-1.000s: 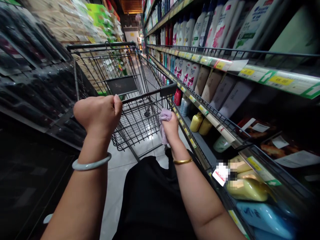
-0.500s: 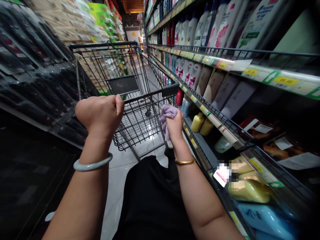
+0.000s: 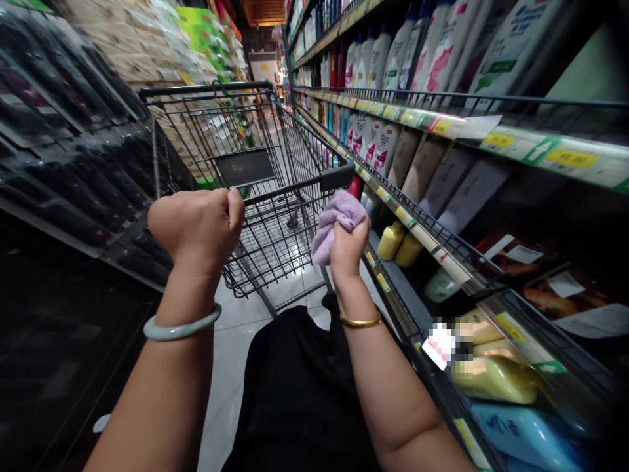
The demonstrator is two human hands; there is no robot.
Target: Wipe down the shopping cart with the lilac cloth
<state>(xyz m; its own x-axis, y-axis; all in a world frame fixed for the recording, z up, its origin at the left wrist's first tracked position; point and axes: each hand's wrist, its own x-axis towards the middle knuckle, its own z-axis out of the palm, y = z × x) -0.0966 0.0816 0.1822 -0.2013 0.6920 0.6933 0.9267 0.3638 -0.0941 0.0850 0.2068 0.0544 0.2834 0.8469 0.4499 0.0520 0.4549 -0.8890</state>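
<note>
My left hand is closed around the left end of the shopping cart's handle, most of the grip hidden behind the fist. A pale bangle circles that wrist. In my right hand a crumpled purple cloth is bunched, sticking out above and to the left of the fingers. This hand is just below the handle's right end, apart from it. A gold bracelet is on the right wrist. Ahead stands the wire shopping cart, its basket showing bare mesh.
Along the right run shelves with a price-tag rail, shampoo bottles and gold bottles. Packaged goods hang at left, and stacked paper packs stand behind. The tiled floor leads down the aisle.
My right hand with the cloth has risen slightly and shifted right, and the cloth is turned and bunched higher. The left hand stays on the handle.
</note>
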